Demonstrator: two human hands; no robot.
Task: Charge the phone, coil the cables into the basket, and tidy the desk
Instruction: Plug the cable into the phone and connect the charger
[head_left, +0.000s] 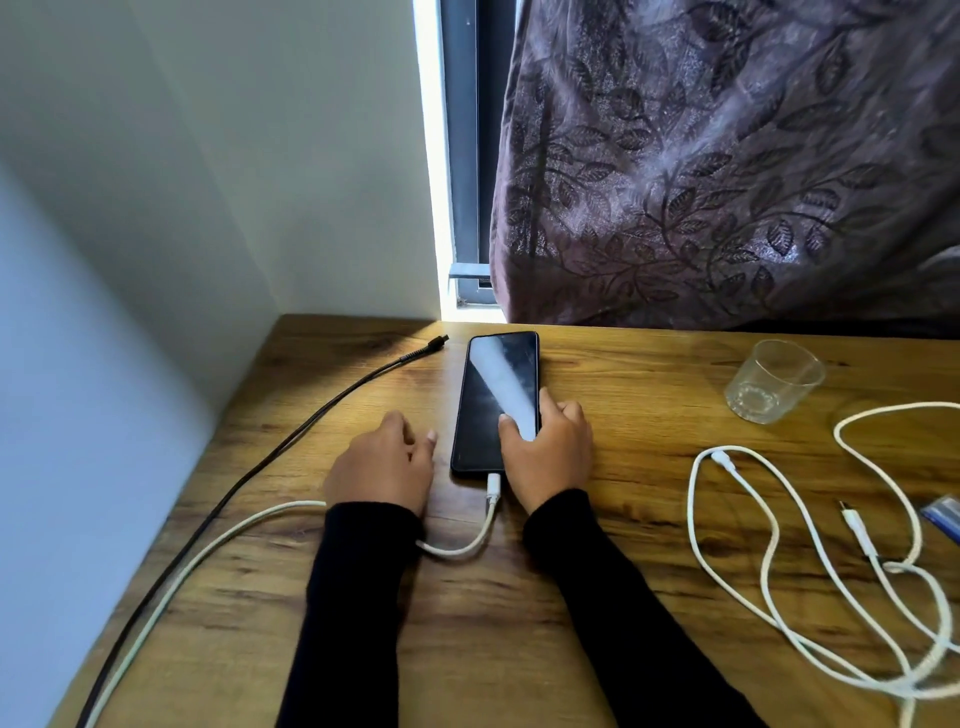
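Phone lies face up on the wooden worktop, its dark screen catching a pale glare, its long axis running away from us toward the window. We see our right hand gripping its near right corner: the thumb rests on the glass and the other fingers curl round the right edge. A white charging cable is plugged into the phone's near end; from the plug it loops back toward us, passes under our left wrist and trails off to the near left edge of the worktop. Our left hand rests on the wood just left of the phone, fingers loosely bent and holding nothing, fingertips close to the phone's left edge but apart from it.

A black cable runs alongside the white one from the near left, then curves away so that its free plug lies just left of the phone's far end. To the right, well apart from the phone, a second white cable sprawls in loose loops with both plugs free. Beyond it stands an upright clear glass. A small blue object shows at the right border; we cannot tell what it is. A patterned curtain hangs behind the worktop.
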